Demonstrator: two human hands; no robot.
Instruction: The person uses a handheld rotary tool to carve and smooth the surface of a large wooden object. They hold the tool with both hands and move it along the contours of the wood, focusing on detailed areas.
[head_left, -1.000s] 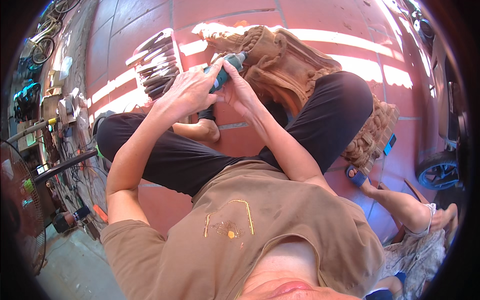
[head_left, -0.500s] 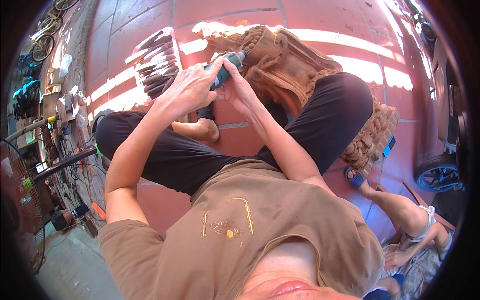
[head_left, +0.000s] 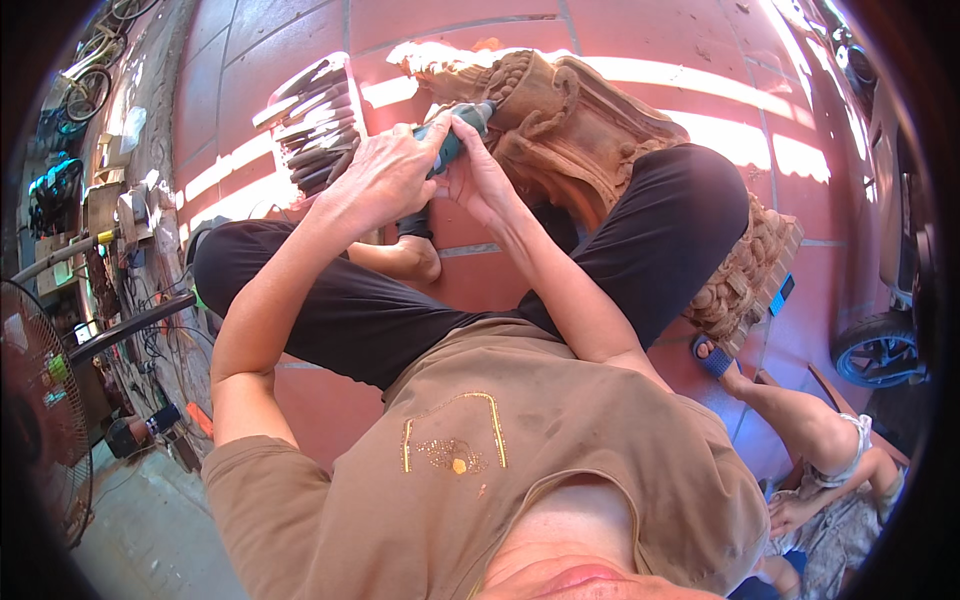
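Note:
I sit cross-legged on red floor tiles with a large carved wooden piece (head_left: 590,120) lying across my right leg. My left hand (head_left: 385,180) wraps over a teal hand-held power tool (head_left: 455,140) from above. My right hand (head_left: 475,175) grips the same tool from below, close to its tip. The tool's tip points at the carved scrollwork at the top of the wooden piece. Part of the tool's body is hidden under my fingers.
A row of carving chisels (head_left: 315,125) lies on the tiles to the left of my hands. A fan (head_left: 45,420) and cluttered tools stand at the far left. Another person's bare legs (head_left: 810,440) sit at the lower right, near a vehicle wheel (head_left: 880,350).
Both hands have stayed closed on the tool, shifting only slightly against the carving.

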